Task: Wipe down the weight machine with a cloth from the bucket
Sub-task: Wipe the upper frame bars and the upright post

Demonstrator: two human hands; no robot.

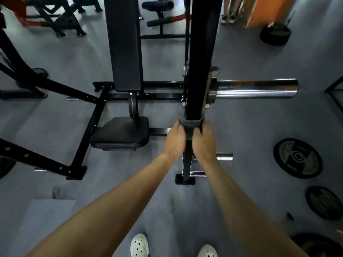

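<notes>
Head view, looking down along both forearms. Grey floor [259,127] fills the frame. The black machine [104,108] stands at centre, its low frame spreading to the left. A long backrest [126,43] runs away to the far side, and a square seat [120,132] sits at its near end. Right of these, the black post [202,52] rises toward the camera. A chrome sleeve [256,89] juts right from the post, and a shorter chrome peg [224,156] juts right lower down, nearer the base. Two plates [297,157] [323,202] lie flat on the floor at near right, well apart from the machine.

The left hand [174,143] and right hand [204,143] meet at the post, one on each side, just beside each other. The dark grey cloth [189,123] is wrapped as a band round the post, just below the sleeve. Each hand has its fingers curled round one end of the cloth, left hand on the left end and right hand on the right. Motion blur softens the fingertips. Two white perforated shoes [139,244] [207,251] show at the near edge.
</notes>
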